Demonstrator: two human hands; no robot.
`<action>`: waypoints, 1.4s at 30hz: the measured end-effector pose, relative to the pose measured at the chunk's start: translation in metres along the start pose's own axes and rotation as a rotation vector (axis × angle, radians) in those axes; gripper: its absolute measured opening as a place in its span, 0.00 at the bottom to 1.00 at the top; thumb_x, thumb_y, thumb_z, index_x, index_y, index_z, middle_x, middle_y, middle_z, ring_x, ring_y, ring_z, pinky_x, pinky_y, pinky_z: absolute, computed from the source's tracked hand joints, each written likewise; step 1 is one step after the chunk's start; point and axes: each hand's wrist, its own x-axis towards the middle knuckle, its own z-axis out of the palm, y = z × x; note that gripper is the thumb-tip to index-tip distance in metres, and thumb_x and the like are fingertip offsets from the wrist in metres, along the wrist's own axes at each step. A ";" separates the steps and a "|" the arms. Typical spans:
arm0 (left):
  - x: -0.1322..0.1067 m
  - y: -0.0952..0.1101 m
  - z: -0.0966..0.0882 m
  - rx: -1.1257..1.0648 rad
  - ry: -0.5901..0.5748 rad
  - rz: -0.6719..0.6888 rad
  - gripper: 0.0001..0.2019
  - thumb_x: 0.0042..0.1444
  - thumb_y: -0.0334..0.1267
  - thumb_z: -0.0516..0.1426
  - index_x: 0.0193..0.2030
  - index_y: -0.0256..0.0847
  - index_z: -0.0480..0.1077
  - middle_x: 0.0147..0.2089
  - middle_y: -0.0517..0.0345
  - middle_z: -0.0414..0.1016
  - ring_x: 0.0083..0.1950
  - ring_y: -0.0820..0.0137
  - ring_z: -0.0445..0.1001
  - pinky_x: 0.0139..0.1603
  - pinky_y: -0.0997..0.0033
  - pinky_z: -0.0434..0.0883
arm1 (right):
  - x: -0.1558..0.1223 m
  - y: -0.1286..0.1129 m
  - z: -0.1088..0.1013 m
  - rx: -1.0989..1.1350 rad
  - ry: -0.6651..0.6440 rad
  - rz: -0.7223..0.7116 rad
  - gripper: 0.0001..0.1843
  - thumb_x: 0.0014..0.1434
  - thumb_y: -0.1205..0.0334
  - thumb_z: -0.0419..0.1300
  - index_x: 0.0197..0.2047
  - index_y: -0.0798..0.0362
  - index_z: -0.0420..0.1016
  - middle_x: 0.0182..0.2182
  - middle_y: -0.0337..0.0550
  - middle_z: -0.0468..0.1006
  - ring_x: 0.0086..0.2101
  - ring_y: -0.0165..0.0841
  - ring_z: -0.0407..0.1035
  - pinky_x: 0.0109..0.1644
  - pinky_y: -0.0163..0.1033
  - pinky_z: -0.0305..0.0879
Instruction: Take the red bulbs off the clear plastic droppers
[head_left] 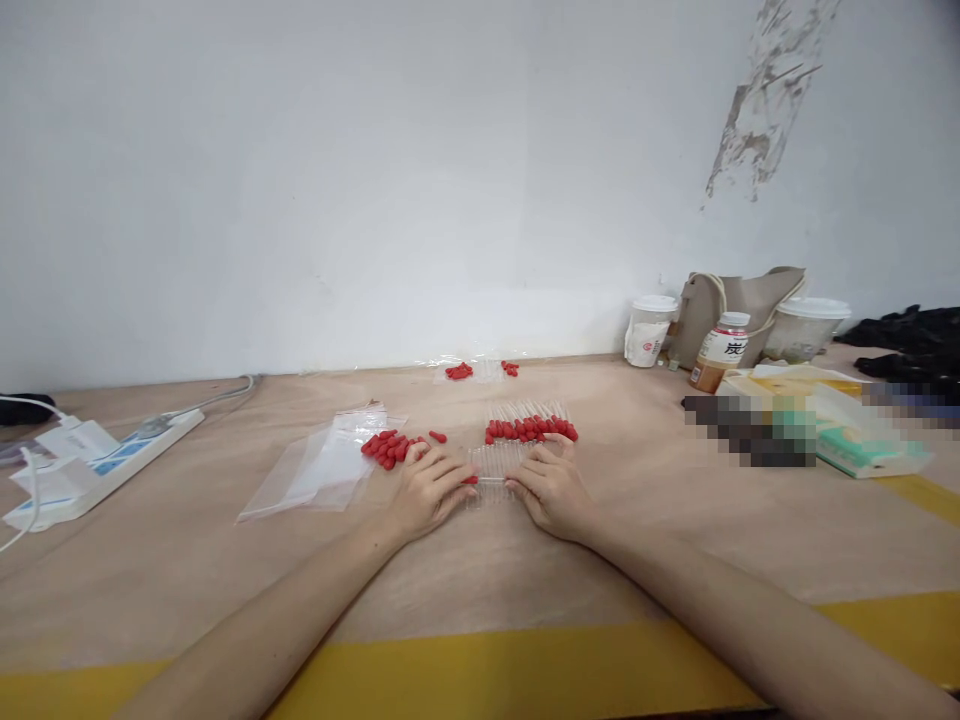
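Between my two hands lies a thin clear tube (491, 481), level, with a red rubber bulb (471, 480) at its left end. My left hand (429, 492) is closed on the bulb, and my right hand (556, 492) pinches the tube's other end. Under and behind the fingers is a row of loose clear tubes (495, 460). Just beyond my right hand sit several droppers with red bulbs (529, 430), their tubes pointing away. A pile of loose red bulbs (386, 448) is by my left hand, with a single red bulb (438, 437) apart from it.
Clear plastic bags (322, 475) lie left of the bulbs. Further left is a power strip (112, 470) with plugs and cables. By the wall are bagged red bulbs (459, 371). At right stand a cup (650, 335), a bottle (720, 350), a bag (739, 295) and a tissue pack (862, 440).
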 end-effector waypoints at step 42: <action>0.015 -0.123 -0.038 -0.096 -0.126 -0.817 0.18 0.47 0.45 0.52 0.45 0.41 0.66 0.32 0.59 0.73 0.36 0.68 0.72 0.37 0.71 0.66 | 0.054 -0.032 0.046 -0.149 0.009 -0.029 0.11 0.55 0.67 0.52 0.24 0.51 0.71 0.21 0.36 0.73 0.32 0.30 0.61 0.51 0.50 0.38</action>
